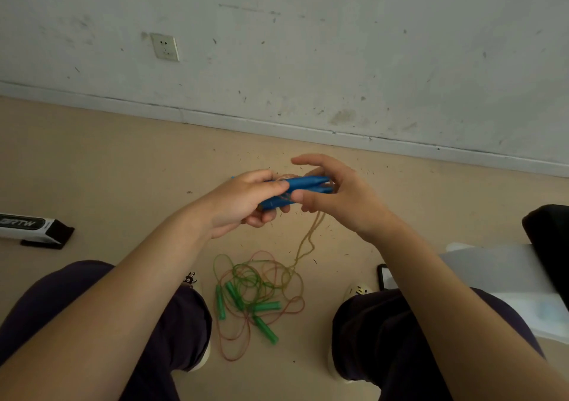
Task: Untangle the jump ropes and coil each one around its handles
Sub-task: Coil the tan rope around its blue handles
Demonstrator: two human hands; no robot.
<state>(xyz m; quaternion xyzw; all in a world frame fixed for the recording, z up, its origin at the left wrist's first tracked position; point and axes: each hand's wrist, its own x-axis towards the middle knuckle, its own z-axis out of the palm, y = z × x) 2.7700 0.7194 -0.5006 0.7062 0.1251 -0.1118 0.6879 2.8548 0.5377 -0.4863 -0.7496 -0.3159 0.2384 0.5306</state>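
My left hand (246, 198) grips a pair of blue jump-rope handles (303, 185) held side by side above the floor. My right hand (335, 194) is at their right end, thumb under the handles and fingers curled over the top. A yellowish rope (308, 240) hangs from the handles down to the floor. Between my feet lies a tangle of thin green and orange ropes (261, 280) with several green handles (264, 328) in it.
A grey wall with a socket (165, 46) rises beyond the beige floor. A white and black box (30, 229) lies at the left. A phone (383, 276), white sheets (505, 277) and a dark object (548, 240) are at the right. My knees flank the tangle.
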